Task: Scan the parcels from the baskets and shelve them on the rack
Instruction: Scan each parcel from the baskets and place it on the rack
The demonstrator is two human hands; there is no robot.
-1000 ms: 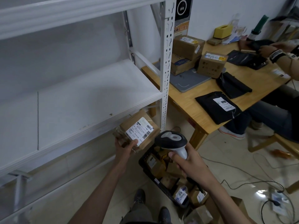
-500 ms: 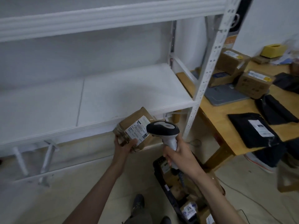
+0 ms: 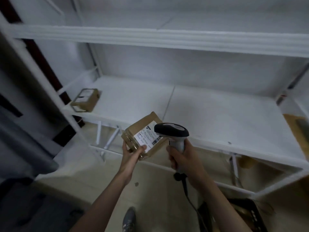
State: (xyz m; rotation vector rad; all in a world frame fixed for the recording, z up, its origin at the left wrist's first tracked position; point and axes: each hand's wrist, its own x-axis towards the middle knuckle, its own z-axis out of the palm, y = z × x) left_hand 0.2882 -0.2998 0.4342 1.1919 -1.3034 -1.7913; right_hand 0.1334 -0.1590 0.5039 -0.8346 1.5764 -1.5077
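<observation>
My left hand (image 3: 132,153) grips a small brown cardboard parcel (image 3: 142,128) from below, its white barcode label facing up, in front of the rack's lower shelf edge. My right hand (image 3: 182,158) holds a grey and black handheld scanner (image 3: 172,131) by its handle, with the scanner head over the right part of the label. The white metal rack (image 3: 217,118) fills the view. Another brown parcel (image 3: 86,100) lies at the far left end of that shelf. A black basket (image 3: 250,216) shows at the bottom right, mostly cut off.
A dark grey object (image 3: 21,139) stands close on the left beside the rack's upright. The scanner's black cable (image 3: 190,198) hangs down toward the floor. A wooden table edge (image 3: 296,128) peeks in at the far right. My shoe (image 3: 129,218) is on the beige floor.
The view has swung left along the rack, so the table and basket slid out to the right and the shelved parcel came into sight. Both hands keep holding the parcel and scanner together.
</observation>
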